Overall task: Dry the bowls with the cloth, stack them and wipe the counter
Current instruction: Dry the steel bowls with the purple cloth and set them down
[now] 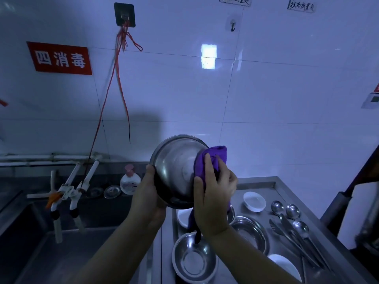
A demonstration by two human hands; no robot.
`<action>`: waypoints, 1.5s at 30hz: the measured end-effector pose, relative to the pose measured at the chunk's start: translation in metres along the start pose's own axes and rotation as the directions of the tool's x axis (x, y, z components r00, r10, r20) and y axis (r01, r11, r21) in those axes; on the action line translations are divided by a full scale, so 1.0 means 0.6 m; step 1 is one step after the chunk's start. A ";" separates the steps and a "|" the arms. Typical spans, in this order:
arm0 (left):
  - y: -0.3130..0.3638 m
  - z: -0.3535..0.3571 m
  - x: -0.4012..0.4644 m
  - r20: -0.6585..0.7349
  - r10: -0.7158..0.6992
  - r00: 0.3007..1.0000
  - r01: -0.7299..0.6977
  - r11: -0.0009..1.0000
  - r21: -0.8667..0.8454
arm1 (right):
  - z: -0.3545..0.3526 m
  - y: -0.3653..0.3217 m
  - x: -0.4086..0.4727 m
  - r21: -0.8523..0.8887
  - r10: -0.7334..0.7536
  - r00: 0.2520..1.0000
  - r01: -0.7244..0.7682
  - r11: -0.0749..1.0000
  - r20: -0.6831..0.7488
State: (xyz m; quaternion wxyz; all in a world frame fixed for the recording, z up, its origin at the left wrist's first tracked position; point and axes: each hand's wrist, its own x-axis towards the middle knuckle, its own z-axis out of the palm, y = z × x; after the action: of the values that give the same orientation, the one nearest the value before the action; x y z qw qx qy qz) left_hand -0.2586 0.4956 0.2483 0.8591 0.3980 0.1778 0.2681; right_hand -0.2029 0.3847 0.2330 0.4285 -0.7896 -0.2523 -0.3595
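While the left hand (pixel 150 193) grips the steel bowl (pixel 176 171) by its lower left rim and holds it up above the desk (pixel 256 181), tilted on edge with its mouth turned away toward the wall, the right hand (pixel 213 193) clutches the purple cloth (pixel 211 160) and presses it against the bowl's right side, a tail of cloth hanging down below the wrist. This looks like the drying step, with the outside of this bowl being rubbed. On the desk below lie more steel bowls (pixel 194 261), a couple of small white bowls (pixel 254 200) and, to the right, some spoons (pixel 292 212) and tongs; none appear stacked yet, though part of the desk is hidden behind the arms. The sink (pixel 41 232) sits to the left. Next, I judge, the bowl needs turning in the left hand so the cloth can reach the inside and the rest of the rim, with a firm hold since wet steel slips; then it can go down as the base of a stack. Wiping the desk is not yet begun.
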 end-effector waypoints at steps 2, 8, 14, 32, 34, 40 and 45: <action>0.001 0.000 -0.003 0.010 0.038 0.999 -0.038 0.998 0.055 | -0.001 -0.007 0.018 -0.062 -0.017 1.000 0.019 0.998 0.022; 0.028 -0.009 -0.005 0.003 0.020 1.000 -0.020 0.997 0.072 | 0.004 -0.033 0.022 -0.109 -0.231 0.961 0.249 0.962 0.154; 0.074 -0.016 0.009 -0.043 -0.155 0.987 0.151 0.985 -0.089 | 0.016 -0.021 -0.018 -0.052 -0.529 0.821 0.551 0.833 0.215; 0.086 -0.070 0.013 0.123 -0.415 0.901 0.433 0.858 -0.277 | 0.076 -0.088 -0.061 -0.092 -0.373 0.925 0.379 0.921 0.078; 0.089 -0.074 0.014 0.092 -0.446 0.890 0.451 0.835 -0.315 | 0.086 -0.077 -0.079 -0.113 -0.475 0.875 0.483 0.868 0.094; 0.093 -0.099 0.025 0.136 -0.450 0.883 0.469 0.830 -0.302 | 0.081 -0.034 -0.102 -0.112 -0.671 0.736 0.677 0.727 0.094; 0.079 -0.120 0.034 0.259 -0.350 0.900 0.393 0.909 -0.140 | 0.064 -0.023 -0.111 -0.077 -0.576 0.817 0.574 0.816 -0.015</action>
State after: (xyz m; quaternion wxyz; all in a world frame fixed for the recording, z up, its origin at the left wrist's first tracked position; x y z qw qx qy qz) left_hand -0.2945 0.5757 0.2386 0.9429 0.3016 0.1249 0.0667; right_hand -0.2398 0.4184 0.1734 0.2773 -0.6840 -0.4582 -0.4952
